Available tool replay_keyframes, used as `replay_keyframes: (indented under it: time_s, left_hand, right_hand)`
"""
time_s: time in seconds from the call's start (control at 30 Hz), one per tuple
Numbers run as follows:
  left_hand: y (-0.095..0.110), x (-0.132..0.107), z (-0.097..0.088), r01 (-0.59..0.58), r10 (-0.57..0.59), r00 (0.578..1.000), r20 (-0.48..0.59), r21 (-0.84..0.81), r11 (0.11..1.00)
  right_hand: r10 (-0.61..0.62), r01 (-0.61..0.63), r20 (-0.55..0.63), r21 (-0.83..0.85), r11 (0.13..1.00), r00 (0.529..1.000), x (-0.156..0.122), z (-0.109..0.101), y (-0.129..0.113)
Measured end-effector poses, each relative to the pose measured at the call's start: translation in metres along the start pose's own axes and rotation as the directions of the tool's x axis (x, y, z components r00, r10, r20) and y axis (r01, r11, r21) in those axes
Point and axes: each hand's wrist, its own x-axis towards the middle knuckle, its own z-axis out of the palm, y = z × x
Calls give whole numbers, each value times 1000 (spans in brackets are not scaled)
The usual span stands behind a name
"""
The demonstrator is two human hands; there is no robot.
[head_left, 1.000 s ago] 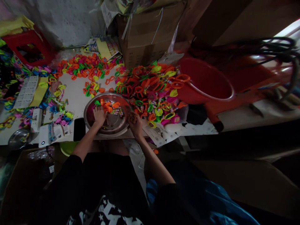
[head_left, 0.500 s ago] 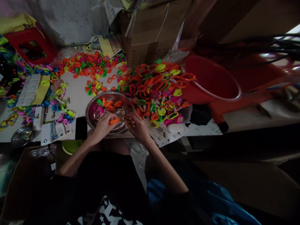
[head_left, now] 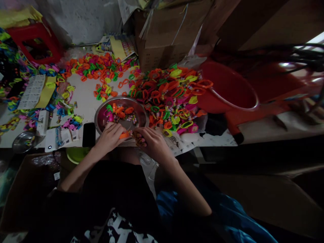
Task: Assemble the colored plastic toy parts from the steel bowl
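Observation:
My left hand (head_left: pixel 109 135) is closed round a small orange plastic piece (head_left: pixel 124 135) at the near rim of a round metal bowl (head_left: pixel 101 116). My right hand (head_left: pixel 152 143) is closed on a bunch of small dark pieces (head_left: pixel 139 138), touching the orange piece from the right. Both hands meet just over the bowl's front edge. Inside the bowl lie several orange, green and pink plastic pieces (head_left: pixel 120 113). A big heap of bright plastic rings (head_left: pixel 168 92) rises to the right of the bowl.
A red plastic basin (head_left: pixel 227 88) stands right of the heap. Cardboard boxes (head_left: pixel 164 37) sit behind. More coloured pieces (head_left: pixel 96 67) cover the far left of the table, with a black phone (head_left: pixel 88 134), a small steel bowl (head_left: pixel 22 141) and a red stool (head_left: pixel 35 42).
My left hand picked an orange piece from the bowl and drew it back to the near rim. My right hand moved in to meet it.

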Motion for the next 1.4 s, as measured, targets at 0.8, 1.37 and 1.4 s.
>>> replay_keyframes:
  time_s: [0.8,1.37,1.4]
  left_hand:
    - [0,-8,-9,-66,76,984,160,-70,995]
    - [-67,-40,48,690,-571,711,411,-254,677]
    - [-81,-38,56,733,-637,650,415,-123,669]
  right_hand:
    - [-124,156,227,-128,979,966,-1,-2,-17]
    - [275,-286,338,-19,958,900,-1,-19,86]
    - [403,-400,55,-54,915,914,6,-33,96]
